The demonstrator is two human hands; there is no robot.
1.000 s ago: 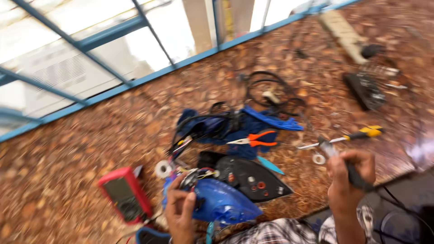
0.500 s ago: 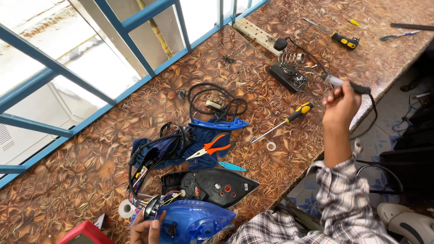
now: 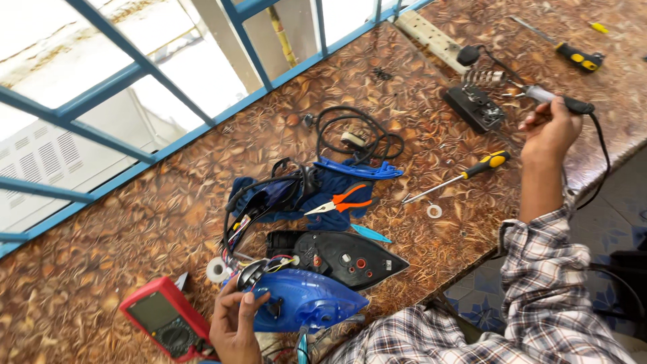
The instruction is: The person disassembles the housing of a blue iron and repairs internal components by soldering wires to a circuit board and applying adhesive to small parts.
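My left hand (image 3: 234, 326) grips the rear end of a blue iron body (image 3: 306, 305) lying on the patterned counter, where coloured wires stick out. Beside it lies the iron's black soleplate part (image 3: 340, 256). My right hand (image 3: 551, 131) is stretched far to the right and holds a soldering iron (image 3: 558, 101) by its black handle, its tip pointing at the black stand (image 3: 474, 106) with a coiled holder.
A red multimeter (image 3: 166, 319) lies left of my left hand. Orange-handled pliers (image 3: 342, 200) rest on blue iron casing pieces (image 3: 296, 189). A yellow-handled screwdriver (image 3: 459, 176), a coiled black cord (image 3: 357, 135), a tape roll (image 3: 217, 269), a power strip (image 3: 431, 40) and another screwdriver (image 3: 569, 52) lie around.
My right hand has carried the soldering iron away from the iron toward the stand at the right. The view has shifted right. My left hand stays on the blue iron body.
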